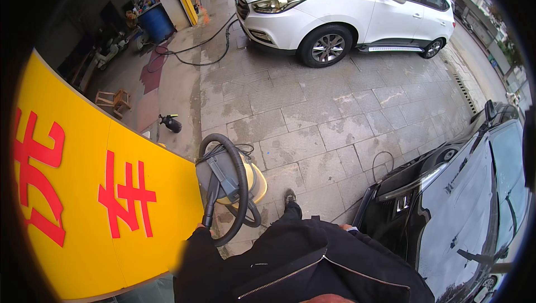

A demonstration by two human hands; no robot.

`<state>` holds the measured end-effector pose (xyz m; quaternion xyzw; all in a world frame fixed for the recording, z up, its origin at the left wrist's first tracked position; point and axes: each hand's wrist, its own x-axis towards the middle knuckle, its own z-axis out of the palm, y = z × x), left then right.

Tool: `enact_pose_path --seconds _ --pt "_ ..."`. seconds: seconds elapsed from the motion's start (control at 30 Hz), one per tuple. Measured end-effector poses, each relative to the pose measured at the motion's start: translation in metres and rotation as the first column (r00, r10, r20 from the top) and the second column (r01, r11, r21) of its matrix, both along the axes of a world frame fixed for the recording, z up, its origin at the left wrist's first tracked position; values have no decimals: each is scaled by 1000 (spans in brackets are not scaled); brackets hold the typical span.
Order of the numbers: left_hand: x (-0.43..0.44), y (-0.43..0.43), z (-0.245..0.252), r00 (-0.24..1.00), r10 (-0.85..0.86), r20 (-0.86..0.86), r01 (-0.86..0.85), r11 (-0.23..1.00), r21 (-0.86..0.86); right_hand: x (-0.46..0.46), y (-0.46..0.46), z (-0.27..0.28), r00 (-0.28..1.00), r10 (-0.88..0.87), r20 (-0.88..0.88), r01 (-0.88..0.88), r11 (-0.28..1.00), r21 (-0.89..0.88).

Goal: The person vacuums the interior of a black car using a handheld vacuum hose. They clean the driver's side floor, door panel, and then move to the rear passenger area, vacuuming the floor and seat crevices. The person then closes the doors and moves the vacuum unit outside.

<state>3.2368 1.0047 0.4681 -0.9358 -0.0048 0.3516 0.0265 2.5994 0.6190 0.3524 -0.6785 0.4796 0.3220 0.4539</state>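
Beside the yellow sign panel stands a canister vacuum cleaner (226, 177) with a grey top, a yellow body and a cable coiled on it. Its black ribbed hose (242, 177) arches over the top and curves down in front of me. My left hand (204, 228), mostly hidden by the sleeve, is closed on the black plastic end of the hose. My right hand (346, 227) shows only in part past my jacket, close to the front of a black car (456, 194); its fingers are hidden.
A yellow sign panel (83, 186) with red characters borders the left. Ahead stands a white SUV (310, 10) on wet paving. A black pump sprayer (171, 123), a wooden stool (114, 101), a blue barrel (155, 21) and a dark hose (197, 63) lie or stand towards the garage.
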Motion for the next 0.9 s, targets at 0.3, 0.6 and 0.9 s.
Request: enact_pose_path --seconds 0.3,0.6,0.9 --pt "132 -9 -74 995 -98 30 98 995 -3 28 -203 5 904 345 -253 -400 890 -218" --pt "96 -71 -79 955 236 180 -243 970 13 308 -373 126 902 430 -31 -397 801 -448" --pt "26 -196 -16 622 543 564 -599 794 -103 418 -471 73 678 726 116 -682 680 -271"
